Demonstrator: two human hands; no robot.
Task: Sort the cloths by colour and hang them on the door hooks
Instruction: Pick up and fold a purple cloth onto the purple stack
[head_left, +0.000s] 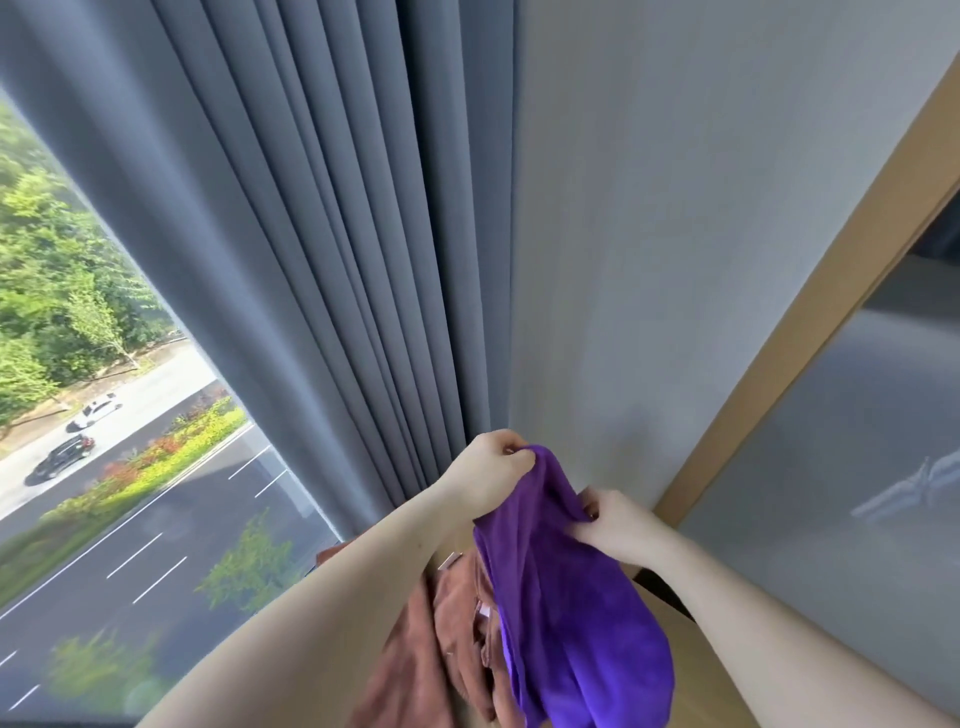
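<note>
A purple cloth (571, 613) hangs in front of me, held up by its top edge. My left hand (491, 470) pinches the upper left corner of that edge, fingers curled round the fabric. My right hand (615, 519) grips the same edge a little lower and to the right. Behind and below the purple cloth lie several brown cloths (447, 623) in a loose heap, one with a small white label (449, 561) showing. No hooks are in sight.
Grey pleated curtains (311, 260) fill the upper left, with a window (104, 415) onto a road beside them. A grey wall (675, 260) stands ahead. A wooden door frame (805, 338) with a frosted glass panel (857, 467) runs along the right.
</note>
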